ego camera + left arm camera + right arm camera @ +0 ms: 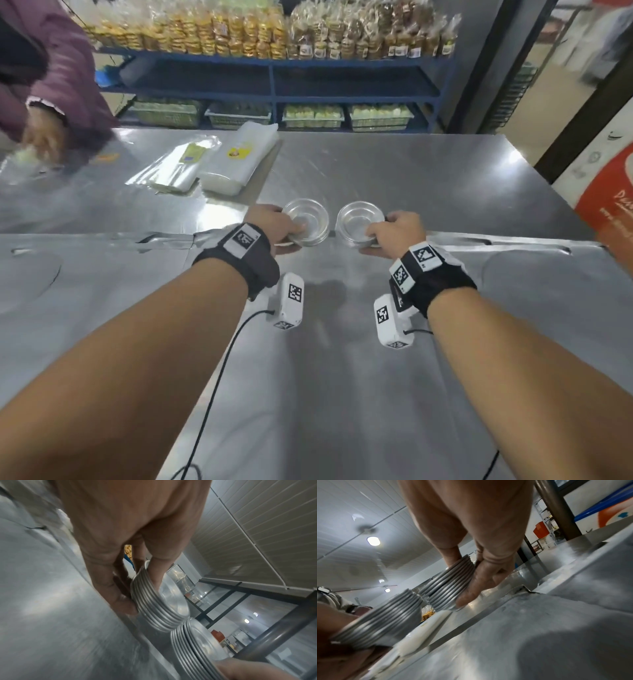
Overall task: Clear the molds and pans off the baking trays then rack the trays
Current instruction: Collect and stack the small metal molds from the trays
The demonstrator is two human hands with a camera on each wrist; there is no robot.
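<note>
Two stacks of small round metal molds are held side by side over the far edge of a large baking tray (342, 377). My left hand (274, 226) grips the left mold stack (306, 222), thumb over the rim and fingers below. In the left wrist view the left mold stack (157, 604) shows several nested rims between thumb and fingers. My right hand (397, 233) grips the right mold stack (359, 222) the same way. The right wrist view shows the right mold stack (448, 586) pinched by my right hand (471, 582), with the left mold stack (385, 618) at lower left.
A second baking tray (51, 308) lies to the left. On the steel table (428, 181) beyond lie plastic bag packs (236, 161). Another person's hand (44, 140) works at the far left. Blue shelves (274, 75) with packed baked goods stand behind.
</note>
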